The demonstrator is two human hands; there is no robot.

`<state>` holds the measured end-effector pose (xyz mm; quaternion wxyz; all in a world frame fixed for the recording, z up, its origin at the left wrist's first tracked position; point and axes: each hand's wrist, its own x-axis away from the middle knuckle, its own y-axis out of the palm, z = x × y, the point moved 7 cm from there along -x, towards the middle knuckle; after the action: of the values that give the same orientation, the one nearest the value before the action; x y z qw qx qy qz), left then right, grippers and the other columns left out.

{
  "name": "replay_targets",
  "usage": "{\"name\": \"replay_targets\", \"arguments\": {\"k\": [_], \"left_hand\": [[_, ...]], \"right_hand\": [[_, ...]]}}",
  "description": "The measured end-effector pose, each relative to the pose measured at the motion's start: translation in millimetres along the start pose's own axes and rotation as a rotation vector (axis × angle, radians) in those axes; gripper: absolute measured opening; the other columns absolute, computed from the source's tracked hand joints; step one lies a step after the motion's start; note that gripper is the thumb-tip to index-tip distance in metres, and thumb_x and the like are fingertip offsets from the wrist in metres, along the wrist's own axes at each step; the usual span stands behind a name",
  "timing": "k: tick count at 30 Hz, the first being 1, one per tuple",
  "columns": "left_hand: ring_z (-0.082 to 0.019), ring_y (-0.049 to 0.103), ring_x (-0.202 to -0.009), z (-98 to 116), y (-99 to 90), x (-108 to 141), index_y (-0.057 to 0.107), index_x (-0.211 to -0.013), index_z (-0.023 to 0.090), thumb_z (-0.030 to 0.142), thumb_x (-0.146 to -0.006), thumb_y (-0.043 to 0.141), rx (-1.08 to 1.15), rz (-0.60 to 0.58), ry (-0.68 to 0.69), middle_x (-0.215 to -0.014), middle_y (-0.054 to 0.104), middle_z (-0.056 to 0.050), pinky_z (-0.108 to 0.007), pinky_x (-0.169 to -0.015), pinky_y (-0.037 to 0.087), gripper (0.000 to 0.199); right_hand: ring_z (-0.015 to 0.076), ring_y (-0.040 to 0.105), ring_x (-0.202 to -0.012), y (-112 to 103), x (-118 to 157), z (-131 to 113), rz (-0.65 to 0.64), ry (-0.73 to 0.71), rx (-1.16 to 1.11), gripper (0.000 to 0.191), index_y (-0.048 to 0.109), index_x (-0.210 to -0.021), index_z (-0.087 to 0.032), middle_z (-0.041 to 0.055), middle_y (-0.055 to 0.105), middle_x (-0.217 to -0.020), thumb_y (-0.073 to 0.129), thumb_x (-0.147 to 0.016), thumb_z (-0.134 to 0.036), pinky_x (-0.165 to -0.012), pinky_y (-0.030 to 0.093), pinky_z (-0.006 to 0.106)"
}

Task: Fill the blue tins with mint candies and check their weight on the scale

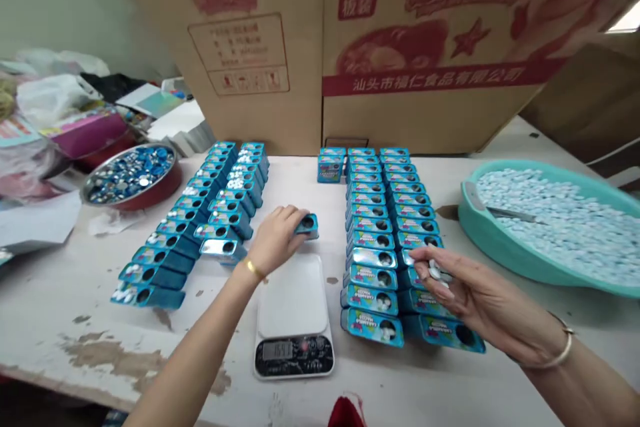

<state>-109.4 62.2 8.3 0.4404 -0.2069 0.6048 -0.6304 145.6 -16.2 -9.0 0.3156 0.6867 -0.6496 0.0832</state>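
My left hand (276, 240) is closed around a small blue candy tin (309, 225) with a round dark hole in its top. That tin is at the far end of a white kitchen scale (295, 300); I cannot tell whether it touches the pan. My right hand (470, 297) pinches a few white candies (436, 271) between thumb and fingers. Beneath it run two rows of upright blue tins (369, 277), some with white candies showing in their holes. On the left, two more rows of tins (173, 240) have white candies lying on several tops.
A turquoise basin (500, 250) of white candies with a metal tool (515, 215) stands at right. Left is a red bowl (170, 185) of blue and silver pieces. A large cardboard box (300, 113) closes off the back. Bags and papers (55, 100) crowd the far left.
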Motion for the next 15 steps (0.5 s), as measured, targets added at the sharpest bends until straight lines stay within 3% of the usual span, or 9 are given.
{"name": "replay_targets", "arguments": {"k": [5,9,12,15], "left_hand": [[-0.023,0.054,-0.099,-39,50.5,-113,0.057,-0.118,0.016,0.026,-0.082,0.063,-0.101,-0.076,0.052,-0.11,0.058,-0.011,-0.034,-0.086,0.044,0.037],[-0.026,0.052,-0.104,-53,79.1,-170,0.059,-0.118,0.019,0.025,-0.081,0.064,-0.142,-0.082,0.048,-0.113,0.057,-0.012,-0.038,-0.086,0.041,0.038],[-0.031,0.047,-0.114,-53,80.2,-182,0.056,-0.124,0.02,0.025,-0.083,0.061,-0.165,-0.053,-0.011,-0.124,0.052,-0.016,-0.044,-0.09,0.036,0.041],[-0.031,0.042,-0.12,-46,60.6,-153,0.051,-0.128,0.019,0.031,-0.085,0.06,-0.148,-0.01,-0.046,-0.133,0.047,-0.016,-0.045,-0.095,0.033,0.046]], "right_hand": [[0.0084,0.06,-0.07,-46,6,6,0.159,0.033,-0.141,0.036,0.073,-0.092,-0.025,0.0007,0.063,-0.086,0.085,-0.058,-0.03,-0.064,0.056,0.011],[0.0137,0.066,-0.093,-81,7,19,0.245,0.047,-0.154,0.038,0.073,-0.092,-0.029,0.0015,0.067,-0.106,0.085,-0.056,-0.028,-0.078,0.056,0.012],[0.015,0.066,-0.098,-94,6,26,0.247,0.038,-0.124,0.035,0.073,-0.092,-0.032,0.0006,0.068,-0.109,0.083,-0.059,-0.029,-0.077,0.057,0.011],[0.0169,0.066,-0.104,-101,3,34,0.227,0.0,-0.056,0.027,0.071,-0.094,-0.037,-0.0008,0.068,-0.11,0.077,-0.068,-0.036,-0.079,0.059,0.015]]}}
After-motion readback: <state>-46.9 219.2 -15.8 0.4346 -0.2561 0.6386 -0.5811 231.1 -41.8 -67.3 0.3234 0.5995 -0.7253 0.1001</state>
